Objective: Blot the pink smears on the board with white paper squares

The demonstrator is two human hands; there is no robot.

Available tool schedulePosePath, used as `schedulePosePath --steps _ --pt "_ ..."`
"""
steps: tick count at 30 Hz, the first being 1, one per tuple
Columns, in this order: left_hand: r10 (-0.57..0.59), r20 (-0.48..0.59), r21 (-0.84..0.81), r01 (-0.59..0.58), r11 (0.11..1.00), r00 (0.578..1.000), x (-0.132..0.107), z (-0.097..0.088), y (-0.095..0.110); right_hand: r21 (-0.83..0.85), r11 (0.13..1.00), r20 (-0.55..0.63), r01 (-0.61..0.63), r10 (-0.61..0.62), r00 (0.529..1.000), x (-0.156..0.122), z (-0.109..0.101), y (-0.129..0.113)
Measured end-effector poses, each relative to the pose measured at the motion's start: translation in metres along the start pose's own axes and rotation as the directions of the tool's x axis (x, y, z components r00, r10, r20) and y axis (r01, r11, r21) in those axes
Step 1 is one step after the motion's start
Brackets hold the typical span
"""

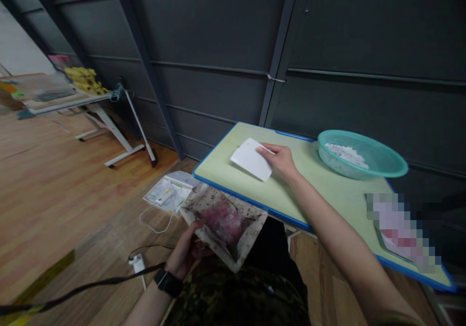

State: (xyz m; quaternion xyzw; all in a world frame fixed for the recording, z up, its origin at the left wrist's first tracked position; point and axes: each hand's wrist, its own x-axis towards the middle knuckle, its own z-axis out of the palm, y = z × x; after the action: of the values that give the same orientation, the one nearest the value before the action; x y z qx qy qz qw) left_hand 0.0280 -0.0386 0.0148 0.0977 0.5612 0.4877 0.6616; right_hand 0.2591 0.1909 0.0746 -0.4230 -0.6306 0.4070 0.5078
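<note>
My right hand [280, 162] rests on the pale green table [327, 190], its fingers pinched on the edge of a white card [251, 159] lying flat there. Below the table's front edge, my left hand [187, 255] grips the corner of an open patterned pouch [225, 226] with pink material showing inside. A dark watch sits on that wrist. The pouch hangs over my lap, apart from the table.
A teal basket [360, 155] holding white pieces stands at the table's back right. A blurred flat item [400, 233] lies near the right front edge. White boxes [169, 192] and cables lie on the wooden floor. Another table [69, 100] stands far left by the dark wall.
</note>
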Motion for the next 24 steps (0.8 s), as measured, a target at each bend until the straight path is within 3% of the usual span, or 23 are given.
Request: schedulePosePath --steps 5,9,11,13,16,24 --pt "0.008 -0.06 -0.012 -0.009 1.0 0.998 -0.004 0.006 0.003 -0.015 1.0 -0.365 -0.02 0.013 0.931 0.029 -0.048 0.014" --pt "-0.004 -0.044 -0.011 0.003 1.0 0.999 -0.003 0.006 0.003 -0.053 0.991 -0.453 -0.121 0.084 0.887 0.04 -0.073 0.027" --pt "0.003 -0.043 -0.026 -0.004 1.0 0.999 -0.001 0.004 0.001 -0.193 0.97 -0.473 -0.151 0.043 0.88 0.041 -0.077 0.029" --pt "-0.001 -0.046 -0.035 -0.001 0.999 0.999 0.0 0.003 0.0 -0.415 0.899 -0.468 -0.139 -0.081 0.88 0.039 -0.077 0.028" --pt "-0.022 -0.04 -0.034 0.021 0.999 0.999 0.001 0.003 -0.001 -0.673 0.736 -0.36 -0.072 -0.241 0.901 0.034 -0.069 0.025" --pt "-0.003 -0.043 -0.042 0.002 0.999 0.999 0.002 0.002 -0.004 -0.823 0.567 -0.13 0.043 -0.262 0.956 0.02 -0.047 0.025"
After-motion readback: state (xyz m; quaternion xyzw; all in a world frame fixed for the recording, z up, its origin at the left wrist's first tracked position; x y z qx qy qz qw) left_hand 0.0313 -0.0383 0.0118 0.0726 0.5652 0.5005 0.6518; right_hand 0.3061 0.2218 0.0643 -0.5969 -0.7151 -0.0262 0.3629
